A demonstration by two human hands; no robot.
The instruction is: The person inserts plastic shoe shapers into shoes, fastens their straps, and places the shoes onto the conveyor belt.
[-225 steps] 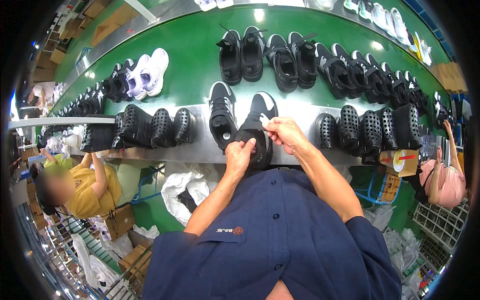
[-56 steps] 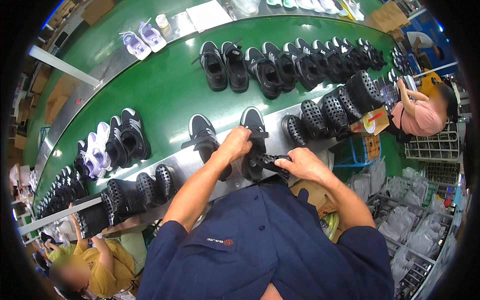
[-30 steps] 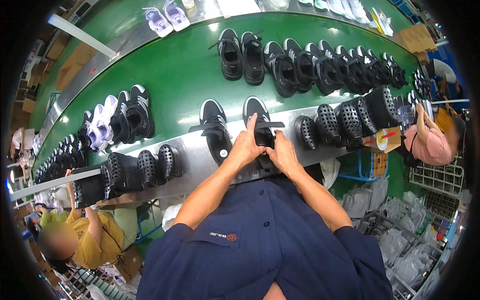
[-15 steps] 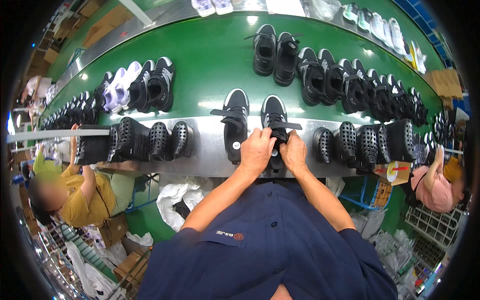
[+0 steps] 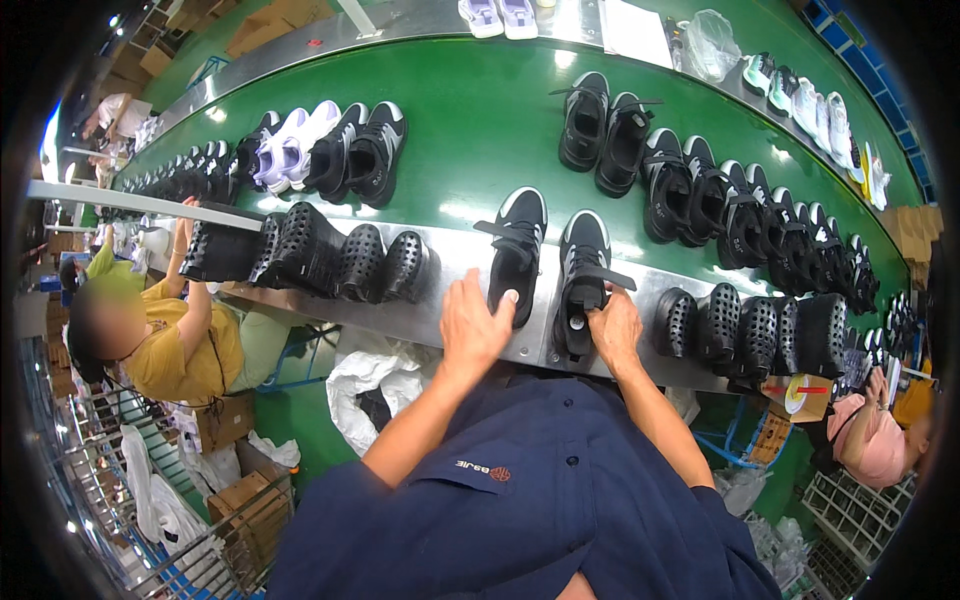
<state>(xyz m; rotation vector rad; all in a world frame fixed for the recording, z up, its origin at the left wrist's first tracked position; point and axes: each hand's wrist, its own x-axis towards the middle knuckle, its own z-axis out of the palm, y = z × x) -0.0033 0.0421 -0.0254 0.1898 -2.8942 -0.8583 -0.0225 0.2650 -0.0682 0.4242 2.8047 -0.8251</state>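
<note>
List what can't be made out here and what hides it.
Head view: palm side of the right hand, at a black sneaker; hidden by the hand's back.
Head view: tips of the far lilac sneakers; cut off by the upper edge.
Head view: part of the white plastic bag; behind the left forearm.
Head view: detail on far-left shoes; too small.

my right fingers (image 5: pixel 610 322) partly hide the right shoe (image 5: pixel 580 280); the lower edge cuts my shirt (image 5: pixel 500 530), the top the lavender shoes (image 5: pixel 482 20); a co-worker's head (image 5: pixel 105 330) is blurred.

Black-and-grey sneakers (image 5: pixel 583 272), hole-dotted black shoe forms (image 5: pixel 719 322), green tabletop (image 5: pixel 460 120).
</note>
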